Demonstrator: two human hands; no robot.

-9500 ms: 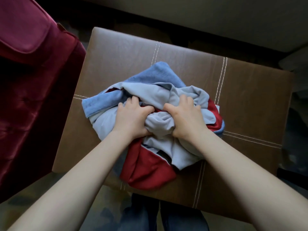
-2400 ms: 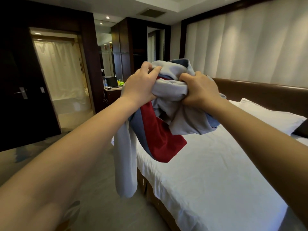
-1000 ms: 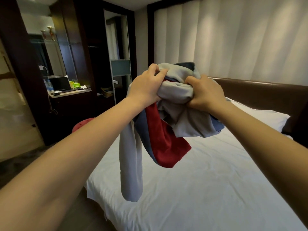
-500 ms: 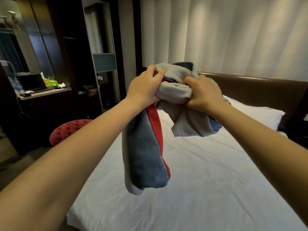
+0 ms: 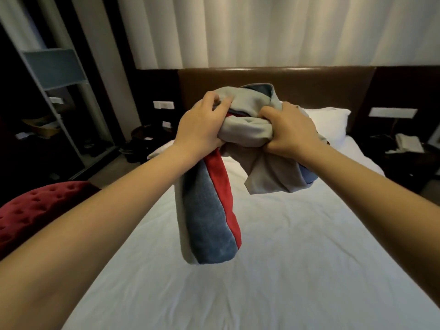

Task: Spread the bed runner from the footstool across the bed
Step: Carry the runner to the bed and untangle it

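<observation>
The bed runner (image 5: pixel 209 217) is a bunched cloth of grey, blue and red. I hold it up in the air over the white bed (image 5: pixel 273 270). My left hand (image 5: pixel 200 127) grips the bundle's left side and my right hand (image 5: pixel 289 129) grips its right side, both at its top. A long folded end hangs down from under my left hand, clear of the sheet. A shorter grey and blue fold droops under my right hand. The footstool is out of view.
A white pillow (image 5: pixel 331 120) lies against the brown headboard (image 5: pixel 273 84). A red tufted seat (image 5: pixel 35 208) stands left of the bed. Dark shelving (image 5: pixel 54 96) fills the left wall. A nightstand with a phone (image 5: pixel 408 144) is at the right.
The view has swung right, so I now face the bed head-on from its foot. The bundle stays gripped in both hands and its hanging end has swung slightly.
</observation>
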